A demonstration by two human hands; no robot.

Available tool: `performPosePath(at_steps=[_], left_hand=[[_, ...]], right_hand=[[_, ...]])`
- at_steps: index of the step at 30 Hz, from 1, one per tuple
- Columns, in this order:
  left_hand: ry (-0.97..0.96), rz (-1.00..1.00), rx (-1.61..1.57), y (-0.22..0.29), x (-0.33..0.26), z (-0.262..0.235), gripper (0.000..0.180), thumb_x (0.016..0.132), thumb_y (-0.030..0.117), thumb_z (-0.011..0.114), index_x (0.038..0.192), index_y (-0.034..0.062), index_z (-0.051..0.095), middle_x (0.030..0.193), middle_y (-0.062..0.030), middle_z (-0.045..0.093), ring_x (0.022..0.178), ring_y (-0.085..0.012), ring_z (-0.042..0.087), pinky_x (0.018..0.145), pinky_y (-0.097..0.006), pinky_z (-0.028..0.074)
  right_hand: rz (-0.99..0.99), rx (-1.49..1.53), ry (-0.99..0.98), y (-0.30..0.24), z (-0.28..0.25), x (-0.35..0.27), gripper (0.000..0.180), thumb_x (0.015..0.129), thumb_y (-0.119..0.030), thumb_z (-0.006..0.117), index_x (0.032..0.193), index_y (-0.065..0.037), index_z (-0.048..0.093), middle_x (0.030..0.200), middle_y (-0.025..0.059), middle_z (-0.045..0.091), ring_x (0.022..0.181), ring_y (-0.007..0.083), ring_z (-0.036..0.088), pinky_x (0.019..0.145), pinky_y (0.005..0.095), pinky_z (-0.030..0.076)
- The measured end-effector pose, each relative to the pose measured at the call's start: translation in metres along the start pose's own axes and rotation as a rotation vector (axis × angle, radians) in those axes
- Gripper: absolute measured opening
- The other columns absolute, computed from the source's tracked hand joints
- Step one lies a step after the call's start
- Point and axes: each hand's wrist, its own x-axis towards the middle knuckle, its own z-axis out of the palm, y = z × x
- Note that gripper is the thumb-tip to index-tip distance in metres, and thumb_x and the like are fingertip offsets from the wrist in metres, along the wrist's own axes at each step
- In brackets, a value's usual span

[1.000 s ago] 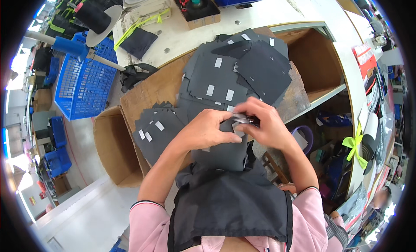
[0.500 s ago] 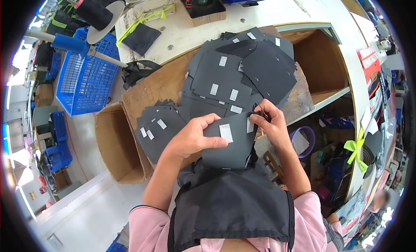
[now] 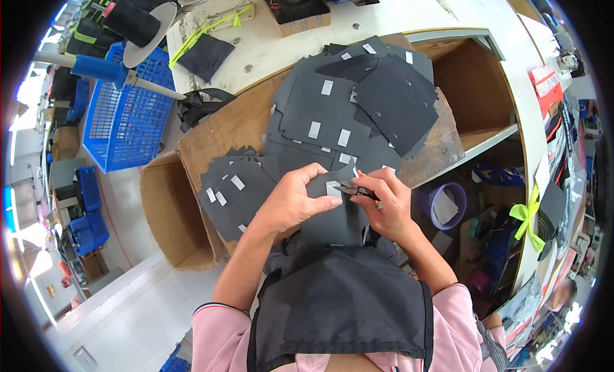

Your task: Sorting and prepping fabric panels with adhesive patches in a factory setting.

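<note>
A dark grey fabric piece (image 3: 331,226) with white labels hangs over my lap. My left hand (image 3: 293,199) grips its left edge, the thumb lying on the front beside a white label (image 3: 333,188). In my right hand (image 3: 388,202) are small thread snips (image 3: 358,191), their blades pointing left at the label's edge. Beyond my hands, a heap of similar grey pieces (image 3: 318,110) with white labels covers the board. To the left lies a smaller fanned stack (image 3: 240,199) of the same pieces.
A brown cardboard box (image 3: 176,209) stands open at the left, near a blue plastic basket (image 3: 131,110). Black thread on a spool (image 3: 133,23) is at upper left. At right, below the table edge, sits a purple bin (image 3: 446,207). A small tray (image 3: 294,14) rests on the white table.
My right hand has moved left and slightly down, bringing the snips from the piece's right edge to the front label. The left hand stays on the piece's left edge.
</note>
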Motion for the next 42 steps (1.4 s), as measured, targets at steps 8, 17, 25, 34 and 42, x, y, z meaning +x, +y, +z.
performPosePath(at_steps=[8, 17, 25, 34, 42], left_hand=[[0.035, 0.035, 0.001, -0.002, 0.000, -0.002, 0.027, 0.075, 0.009, 0.073, 0.097, 0.0022, 0.058, 0.084, -0.0013, 0.061, 0.075, -0.0050, 0.053, 0.068, -0.022, 0.045], [0.019, 0.069, 0.022, -0.002, 0.000, -0.006, 0.028, 0.074, 0.010, 0.074, 0.096, 0.0015, 0.058, 0.085, -0.0015, 0.062, 0.077, -0.0054, 0.054, 0.068, -0.023, 0.046], [0.356, -0.104, 0.178, -0.038, -0.041, -0.125, 0.037, 0.065, 0.010, 0.077, 0.098, 0.0023, 0.060, 0.084, -0.0023, 0.061, 0.077, -0.0101, 0.058, 0.072, -0.024, 0.047], [1.167, 0.313, 1.201, -0.121, -0.001, -0.111, 0.051, 0.073, 0.005, 0.068, 0.122, 0.0091, 0.051, 0.130, -0.0167, 0.046, 0.109, -0.0300, 0.054, 0.087, -0.039, 0.046], [0.343, -0.013, -0.569, -0.102, 0.090, -0.032, 0.037, 0.087, 0.018, 0.062, 0.116, -0.0006, 0.048, 0.102, -0.0124, 0.058, 0.090, -0.0243, 0.062, 0.077, -0.034, 0.052]], right_hand=[[-0.118, -0.150, 0.114, -0.002, 0.012, -0.001, 0.032, 0.064, -0.006, 0.074, 0.094, -0.006, 0.063, 0.075, 0.0039, 0.058, 0.056, 0.0174, 0.054, 0.053, 0.0294, 0.044], [0.008, 0.108, 0.016, -0.010, 0.011, 0.011, 0.025, 0.068, 0.002, 0.071, 0.091, -0.004, 0.062, 0.077, 0.0086, 0.055, 0.062, 0.0210, 0.056, 0.054, 0.0301, 0.046], [0.612, 0.143, 0.117, 0.043, -0.005, 0.013, 0.031, 0.072, -0.003, 0.071, 0.099, -0.005, 0.056, 0.081, 0.0068, 0.053, 0.068, 0.0164, 0.058, 0.059, 0.0286, 0.046], [0.422, -0.434, -0.269, 0.072, 0.050, 0.010, 0.065, 0.069, -0.024, 0.074, 0.125, -0.012, 0.043, 0.101, 0.0106, 0.056, 0.076, 0.0294, 0.063, 0.061, 0.0389, 0.050], [0.087, -0.471, -0.362, 0.122, 0.068, 0.022, 0.040, 0.071, -0.011, 0.067, 0.107, -0.005, 0.052, 0.087, 0.0093, 0.055, 0.069, 0.0282, 0.063, 0.059, 0.0384, 0.051]])
